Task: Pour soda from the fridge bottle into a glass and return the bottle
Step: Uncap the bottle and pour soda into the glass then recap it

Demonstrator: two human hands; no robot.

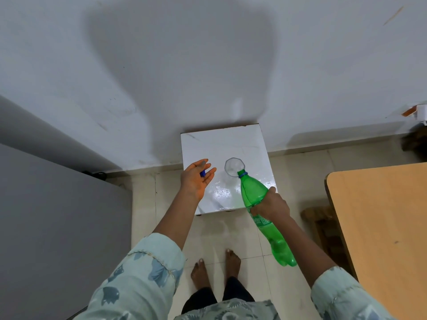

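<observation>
Both arms extended forward.
Left hand [196, 179] lay palm-up, pinching the cap [202, 173]; right hand [270, 205] gripped the bottle [253, 190].

**One head-worn view, angled steeply down**

A single wide-angle camera on the person's head faces forward and down at the white table [208, 146]. It is near enough that the left hand [196, 179] and right hand [270, 204] reach over it. The wall [300, 65] rises beyond the table, and the feet [232, 262] show on its near side.

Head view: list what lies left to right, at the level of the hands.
Grey cabinet → left hand holding blue cap → glass → right hand gripping green bottle → wooden table.
</observation>
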